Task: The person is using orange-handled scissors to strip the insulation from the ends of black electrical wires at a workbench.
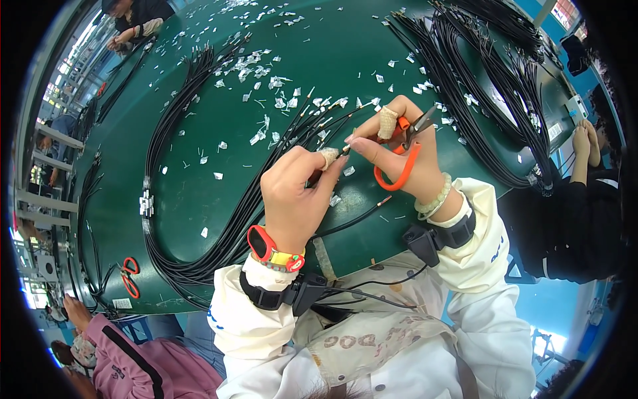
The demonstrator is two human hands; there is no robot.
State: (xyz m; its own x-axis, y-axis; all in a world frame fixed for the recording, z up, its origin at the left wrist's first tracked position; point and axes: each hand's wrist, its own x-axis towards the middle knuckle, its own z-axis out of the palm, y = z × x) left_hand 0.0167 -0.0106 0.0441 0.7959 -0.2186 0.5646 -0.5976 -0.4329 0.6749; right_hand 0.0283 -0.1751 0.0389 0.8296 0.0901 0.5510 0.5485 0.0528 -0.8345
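L hand [292, 193] grip pinched shut on black wire [292, 136] end, wire running up-left over green tabletop [199, 199]. R hand [399, 156] just right of it, closed on orange scissors [402, 149], blades pointing up-right, away from wire tip.

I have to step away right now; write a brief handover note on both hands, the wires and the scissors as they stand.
Left hand: pinching the end of a thin black wire, taped forefinger against the tip.
Right hand: holding orange-handled scissors, blades pointing away, thumb meeting the left fingertips.
Things: long bundle of black wires curves across the green table, ends fanned beside the hands. A second bundle lies on the right.
Done: many small white scraps litter the table.
Left: cannot tell how many wire ends are untrimmed. Spare orange scissors lie at the left edge.
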